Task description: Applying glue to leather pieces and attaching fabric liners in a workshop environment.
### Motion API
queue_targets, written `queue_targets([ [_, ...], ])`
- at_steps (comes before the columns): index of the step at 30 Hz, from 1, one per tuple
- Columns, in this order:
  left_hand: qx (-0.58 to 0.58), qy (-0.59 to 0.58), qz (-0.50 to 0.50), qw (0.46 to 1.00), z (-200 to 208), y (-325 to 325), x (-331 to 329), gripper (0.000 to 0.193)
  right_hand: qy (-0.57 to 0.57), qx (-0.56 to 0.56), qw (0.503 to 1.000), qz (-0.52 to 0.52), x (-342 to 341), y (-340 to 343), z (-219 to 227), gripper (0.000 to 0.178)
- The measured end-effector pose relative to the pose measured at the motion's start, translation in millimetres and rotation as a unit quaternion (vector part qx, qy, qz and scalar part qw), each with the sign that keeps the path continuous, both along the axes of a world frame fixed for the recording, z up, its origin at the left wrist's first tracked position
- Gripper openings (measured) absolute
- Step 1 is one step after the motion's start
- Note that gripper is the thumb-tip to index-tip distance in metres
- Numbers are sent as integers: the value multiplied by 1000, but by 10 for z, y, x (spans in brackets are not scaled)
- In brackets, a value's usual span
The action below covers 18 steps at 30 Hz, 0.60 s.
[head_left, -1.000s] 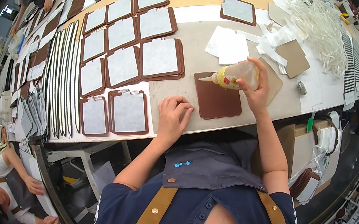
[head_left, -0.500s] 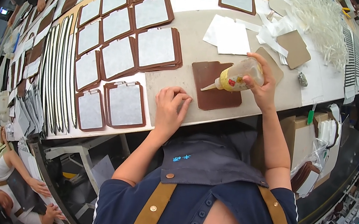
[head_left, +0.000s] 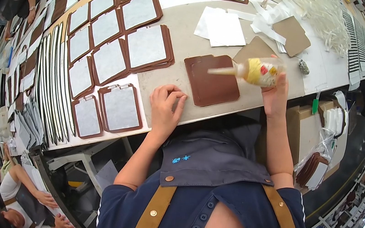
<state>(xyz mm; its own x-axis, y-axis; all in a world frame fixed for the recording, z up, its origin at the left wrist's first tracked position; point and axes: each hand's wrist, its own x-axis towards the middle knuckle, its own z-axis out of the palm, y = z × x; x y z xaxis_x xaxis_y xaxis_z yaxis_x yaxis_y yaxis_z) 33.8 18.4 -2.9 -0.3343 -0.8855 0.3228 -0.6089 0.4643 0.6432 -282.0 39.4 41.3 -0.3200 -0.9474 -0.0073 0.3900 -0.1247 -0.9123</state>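
Observation:
My right hand (head_left: 275,96) grips a clear squeeze bottle (head_left: 262,72) with a yellow label. It is tipped nearly level, its long pale nozzle (head_left: 221,71) pointing left above a brown leather-like panel (head_left: 215,90). That panel lies flat near the table's front edge, its face plain and slightly glossy. Left of it, my left hand (head_left: 165,107) rests on the table, fingers loosely bent and somewhat apart, holding nothing. A grey-brown board (head_left: 254,51) lies just behind the bottle.
Stacks of brown panels with pale sheets (head_left: 146,47) stand in rows at left, beside long dark-and-white strips (head_left: 53,83). White sheets (head_left: 224,27), another grey-brown board (head_left: 293,35) and a heap of translucent strips (head_left: 322,17) lie farther back. Co-workers sit at both sides.
My right hand has turned the bottle from nozzle-down on the panel to nearly level, lifting the nozzle. The view has shifted slightly; my left hand stays on the table.

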Motion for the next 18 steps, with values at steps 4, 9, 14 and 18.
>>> queue_targets([
  [4,-4,-3,2,1000,5,1,-1,6,4,-8,997,-82,63,-29,-2,57],
  [9,-1,-3,1,1000,18,10,-2,6,188,-30,971,-148,264,-3,-90,63],
  [14,8,0,0,1000,17,14,-8,6,268,-45,951,-149,328,0,-211,65],
  [18,5,-1,1,1000,20,18,-6,6,290,-55,942,-157,399,2,-206,66],
])
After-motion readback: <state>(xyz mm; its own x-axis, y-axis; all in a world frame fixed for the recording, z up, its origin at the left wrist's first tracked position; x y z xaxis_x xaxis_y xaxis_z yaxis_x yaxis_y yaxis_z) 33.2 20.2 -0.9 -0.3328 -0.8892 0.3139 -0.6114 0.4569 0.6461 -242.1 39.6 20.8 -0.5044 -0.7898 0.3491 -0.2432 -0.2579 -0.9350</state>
